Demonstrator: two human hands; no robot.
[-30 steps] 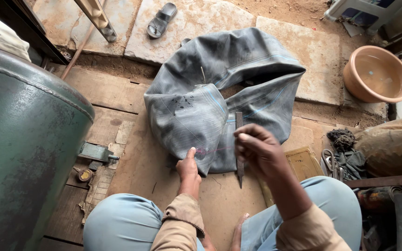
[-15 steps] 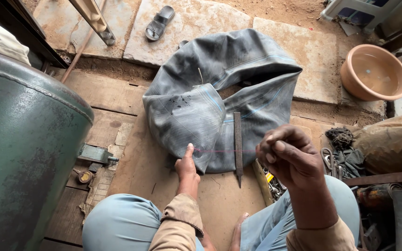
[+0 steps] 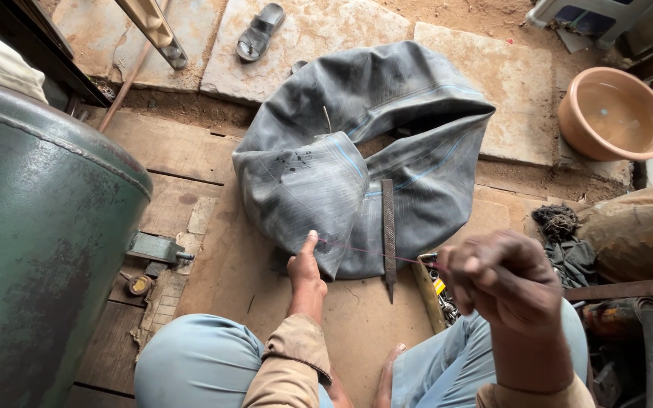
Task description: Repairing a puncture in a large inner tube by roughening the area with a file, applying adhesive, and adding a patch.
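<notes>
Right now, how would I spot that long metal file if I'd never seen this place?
Find the big, limp grey rubber inner tube folded on the wooden boards. On its near fold, between the two hands, lies a flat dark metal file, pointing towards the person's knees. It is the only straight, rigid bar on the soft rubber.

The right hand point(image 3: 504, 283) hides its own fingertips; the green tank point(image 3: 35, 249) is cut off at the left edge.
</notes>
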